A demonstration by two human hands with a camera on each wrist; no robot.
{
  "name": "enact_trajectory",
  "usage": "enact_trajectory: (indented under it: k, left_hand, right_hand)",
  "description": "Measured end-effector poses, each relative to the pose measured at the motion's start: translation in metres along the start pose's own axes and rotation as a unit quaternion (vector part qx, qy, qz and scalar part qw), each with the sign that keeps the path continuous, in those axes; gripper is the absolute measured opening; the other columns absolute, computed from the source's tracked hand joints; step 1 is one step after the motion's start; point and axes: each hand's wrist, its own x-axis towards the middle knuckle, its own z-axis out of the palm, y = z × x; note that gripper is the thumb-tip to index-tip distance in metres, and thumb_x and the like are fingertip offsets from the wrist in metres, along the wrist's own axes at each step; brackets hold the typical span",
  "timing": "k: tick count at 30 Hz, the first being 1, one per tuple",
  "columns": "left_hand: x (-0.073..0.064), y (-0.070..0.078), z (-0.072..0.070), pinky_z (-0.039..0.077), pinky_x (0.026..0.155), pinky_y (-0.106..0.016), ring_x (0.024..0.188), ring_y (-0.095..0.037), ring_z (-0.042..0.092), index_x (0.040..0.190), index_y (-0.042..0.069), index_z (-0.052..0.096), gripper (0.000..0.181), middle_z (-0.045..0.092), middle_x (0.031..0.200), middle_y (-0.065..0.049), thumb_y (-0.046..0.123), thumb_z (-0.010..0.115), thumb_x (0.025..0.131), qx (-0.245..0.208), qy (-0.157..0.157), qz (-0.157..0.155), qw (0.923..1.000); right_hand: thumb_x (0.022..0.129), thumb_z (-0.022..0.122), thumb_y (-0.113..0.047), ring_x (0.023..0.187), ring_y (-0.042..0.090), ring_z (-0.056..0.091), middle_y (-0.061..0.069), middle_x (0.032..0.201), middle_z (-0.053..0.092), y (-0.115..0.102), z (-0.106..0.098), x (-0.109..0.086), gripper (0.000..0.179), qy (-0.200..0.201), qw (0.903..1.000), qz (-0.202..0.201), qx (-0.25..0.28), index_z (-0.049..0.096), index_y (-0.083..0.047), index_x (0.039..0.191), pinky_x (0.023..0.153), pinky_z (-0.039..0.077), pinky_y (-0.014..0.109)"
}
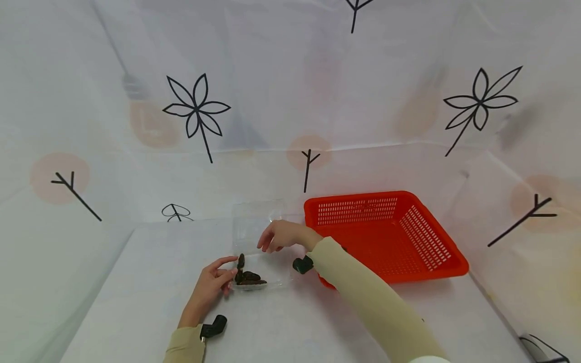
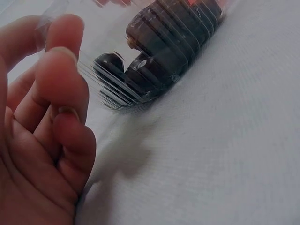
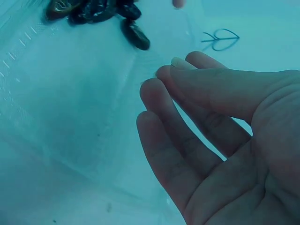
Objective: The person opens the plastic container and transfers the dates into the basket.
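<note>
A clear plastic box with its lid folded back lies on the white-covered table. Several dark brown, glossy oblong pieces, resembling dates, lie along its left and front sides; their exact kind I cannot tell. My left hand holds the box's left edge between thumb and forefinger, the other fingers curled in the left wrist view. Over the box, near the lid's hinge, my right hand hovers with fingers loosely bent. Nothing shows between those fingers in the right wrist view.
Right beside the box stands a red plastic basket with slotted walls, partly behind my right forearm. A white cloth with black plant drawings hangs behind the table. Each wrist carries a small black camera.
</note>
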Motion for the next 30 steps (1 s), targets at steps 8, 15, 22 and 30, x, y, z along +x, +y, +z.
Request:
enact_trajectory:
  k: [8, 15, 22, 30]
  left_hand:
    - [-0.001, 0.003, -0.001, 0.046, 0.055, -0.029, 0.048, -0.015, 0.051, 0.137, 0.000, 0.054, 0.046, 0.057, 0.060, -0.005, 0.015, 0.069, 0.096, -0.001, -0.006, 0.003, 1.0000]
    - [0.001, 0.001, -0.001, 0.046, 0.057, -0.028, 0.051, -0.016, 0.053, 0.135, 0.001, 0.056, 0.044, 0.057, 0.061, -0.004, 0.015, 0.069, 0.095, 0.003, -0.003, 0.008, 1.0000]
    - [0.001, 0.000, 0.001, 0.046, 0.056, -0.028, 0.052, -0.016, 0.055, 0.134, 0.003, 0.057, 0.044, 0.058, 0.061, -0.003, 0.016, 0.071, 0.094, 0.000, 0.005, 0.002, 1.0000]
    - [0.001, -0.001, 0.001, 0.046, 0.055, -0.028, 0.052, -0.016, 0.054, 0.134, 0.006, 0.058, 0.046, 0.058, 0.061, -0.005, 0.018, 0.072, 0.093, 0.002, 0.004, 0.002, 1.0000]
  right_hand:
    - [0.091, 0.064, 0.002, 0.082, 0.014, 0.061, -0.001, 0.093, 0.071, 0.000, 0.030, 0.017, 0.025, -0.044, 0.9983, 0.015, -0.036, 0.076, -0.009, 0.110, 0.079, 0.053, 0.033]
    - [0.090, 0.067, -0.002, 0.086, 0.012, 0.060, -0.005, 0.093, 0.068, -0.001, 0.047, 0.024, 0.027, -0.065, 0.9964, 0.024, -0.050, 0.075, -0.016, 0.112, 0.075, 0.051, 0.026]
    - [0.088, 0.073, -0.004, 0.076, 0.012, 0.056, -0.002, 0.087, 0.065, -0.007, 0.056, 0.029, 0.027, -0.066, 0.9951, 0.028, -0.067, 0.073, -0.009, 0.114, 0.068, 0.049, 0.024]
    - [0.085, 0.075, -0.002, 0.072, 0.010, 0.054, -0.003, 0.079, 0.061, -0.006, 0.060, 0.033, 0.024, -0.059, 0.9943, 0.024, -0.086, 0.073, -0.009, 0.109, 0.065, 0.044, 0.021]
